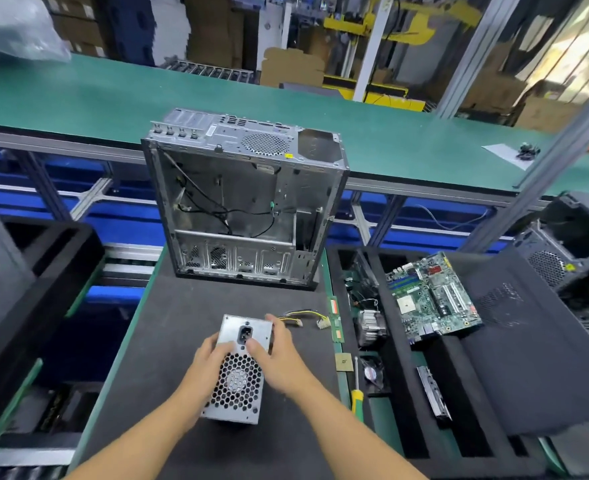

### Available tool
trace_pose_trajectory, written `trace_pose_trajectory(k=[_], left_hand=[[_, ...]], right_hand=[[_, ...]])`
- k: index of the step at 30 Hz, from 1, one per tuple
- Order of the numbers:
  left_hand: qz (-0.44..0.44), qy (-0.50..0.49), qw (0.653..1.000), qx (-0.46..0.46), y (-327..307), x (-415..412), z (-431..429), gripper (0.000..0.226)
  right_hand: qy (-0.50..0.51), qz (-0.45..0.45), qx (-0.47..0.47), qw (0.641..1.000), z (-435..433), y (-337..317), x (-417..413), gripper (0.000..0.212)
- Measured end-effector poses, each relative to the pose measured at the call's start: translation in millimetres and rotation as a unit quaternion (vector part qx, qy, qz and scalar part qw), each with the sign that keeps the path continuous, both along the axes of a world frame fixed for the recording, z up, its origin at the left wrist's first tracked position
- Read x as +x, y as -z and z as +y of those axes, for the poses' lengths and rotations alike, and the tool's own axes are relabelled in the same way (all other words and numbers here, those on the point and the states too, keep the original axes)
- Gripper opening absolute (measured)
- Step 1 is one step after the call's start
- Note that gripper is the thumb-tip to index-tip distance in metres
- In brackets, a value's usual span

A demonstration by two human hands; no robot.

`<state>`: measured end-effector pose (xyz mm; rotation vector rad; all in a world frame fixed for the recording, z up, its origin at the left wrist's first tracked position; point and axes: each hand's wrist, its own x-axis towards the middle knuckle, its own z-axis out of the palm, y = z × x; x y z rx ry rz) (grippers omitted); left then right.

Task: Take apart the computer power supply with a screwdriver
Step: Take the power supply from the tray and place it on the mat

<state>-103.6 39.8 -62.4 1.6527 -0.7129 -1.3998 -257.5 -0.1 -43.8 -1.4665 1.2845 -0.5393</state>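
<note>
On the dark foam-matted surface [189,306], before the gutted grey metal computer case [244,202], both hands, left hand [205,358] and right hand [279,355], clasp the silver perforated power supply [239,372]; the yellow-handled screwdriver [357,393] lies right. Loosely held, it might slip.

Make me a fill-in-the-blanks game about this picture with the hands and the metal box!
1. Both hands, left hand and right hand, hold the ____ power supply.
2. The screwdriver has a yellow and ____ handle.
3. The screwdriver lies to the ____ of the power supply.
4. The empty computer case stands ____ the power supply.

Missing words: silver; green; right; behind
</note>
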Motion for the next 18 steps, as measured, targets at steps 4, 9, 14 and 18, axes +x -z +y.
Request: trace_pose_trajectory(k=[4, 9, 14, 18], left_hand=[[0.165, -0.04, 0.985, 0.02, 2, 0, 9, 0.042], [0.136, 0.009, 0.99, -0.042, 26, 2, 15, 0.025], [0.024, 0.079, 0.997, 0.004, 47, 1, 20, 0.061], [0.046, 0.107, 0.991, 0.069, 52, -10, 21, 0.068]], right_hand=[[0.034, -0.027, -0.002, 0.999, -3, 7, -6, 0.058], [0.101, -0.163, 0.07, 0.979, -7, 19, -28, 0.035], [0.175, -0.266, 0.164, 0.934, -14, 34, -67, 0.027], [0.183, -0.169, 0.154, 0.956, -12, 37, -83, 0.032]])
